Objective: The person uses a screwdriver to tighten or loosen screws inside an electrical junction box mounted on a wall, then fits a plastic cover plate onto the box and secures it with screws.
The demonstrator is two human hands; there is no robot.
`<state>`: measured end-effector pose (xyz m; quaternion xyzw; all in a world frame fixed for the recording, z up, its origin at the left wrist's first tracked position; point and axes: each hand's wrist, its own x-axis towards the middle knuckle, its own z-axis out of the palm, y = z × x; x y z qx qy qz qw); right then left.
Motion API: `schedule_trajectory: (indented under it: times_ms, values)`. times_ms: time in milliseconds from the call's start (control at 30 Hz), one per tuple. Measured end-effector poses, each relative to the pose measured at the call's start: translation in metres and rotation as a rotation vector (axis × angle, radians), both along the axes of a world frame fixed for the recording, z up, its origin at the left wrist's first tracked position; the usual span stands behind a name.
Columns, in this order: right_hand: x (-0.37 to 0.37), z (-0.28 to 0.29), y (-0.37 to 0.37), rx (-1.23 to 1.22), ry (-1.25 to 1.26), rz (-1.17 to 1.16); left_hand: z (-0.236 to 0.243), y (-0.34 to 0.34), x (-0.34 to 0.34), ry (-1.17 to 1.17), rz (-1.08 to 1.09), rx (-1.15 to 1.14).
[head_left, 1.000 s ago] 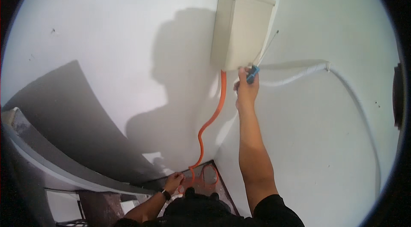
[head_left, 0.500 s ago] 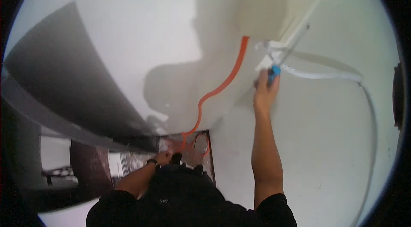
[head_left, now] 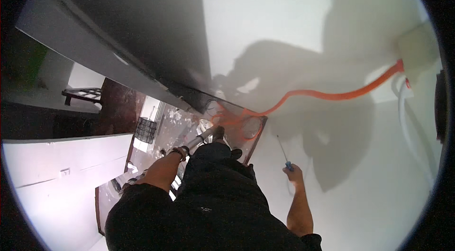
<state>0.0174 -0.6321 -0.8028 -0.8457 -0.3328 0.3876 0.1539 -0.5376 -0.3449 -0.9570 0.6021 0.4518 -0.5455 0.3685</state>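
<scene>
My right hand [head_left: 295, 174] is closed round the blue handle of a long, thin-shafted screwdriver [head_left: 288, 165]. Its tip points up and slightly left, in front of the pale wall. Lower left of centre, my left hand [head_left: 179, 152] rests at the end of a grey tube-like rail [head_left: 201, 138] and appears closed on it; its fingers are small and partly hidden. An orange corrugated conduit [head_left: 327, 94] runs from a cream box [head_left: 417, 49] on the wall at the right down to loose coils by my feet. Neither hand touches it.
A white conduit [head_left: 403, 113] hangs below the box. At left stands a dark grey panel [head_left: 156, 19], with a white surface [head_left: 66, 161] lower down. Debris litters the floor [head_left: 175, 121] around a black wire basket [head_left: 146, 130]. Shadows fall across the wall.
The view has swung, so the box and orange conduit now lie farther right. My right hand has come down from near the box, still holding the screwdriver. More floor shows at left.
</scene>
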Motion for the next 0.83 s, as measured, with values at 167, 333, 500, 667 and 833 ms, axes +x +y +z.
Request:
schedule_trajectory:
  times_ms: [167, 333, 500, 667, 833]
  values:
    - [0.042, -0.009, 0.036, -0.119, 0.099, -0.015, -0.065, 0.012, 0.008, -0.059, -0.233, -0.155]
    - [0.079, -0.031, 0.058, -0.053, -0.018, -0.045, -0.104, 0.012, 0.017, 0.039, 0.083, 0.028]
    - [0.080, -0.043, 0.063, 0.007, -0.151, -0.038, -0.113, 0.029, 0.013, 0.000, 0.062, -0.006]
    - [0.070, -0.016, 0.096, 0.020, -0.425, 0.283, -0.133, 0.016, 0.016, -0.008, 0.136, -0.005]
    - [0.101, -0.031, 0.072, 0.144, -0.609, 0.340, -0.197, -0.017, 0.017, 0.085, 0.120, 0.103]
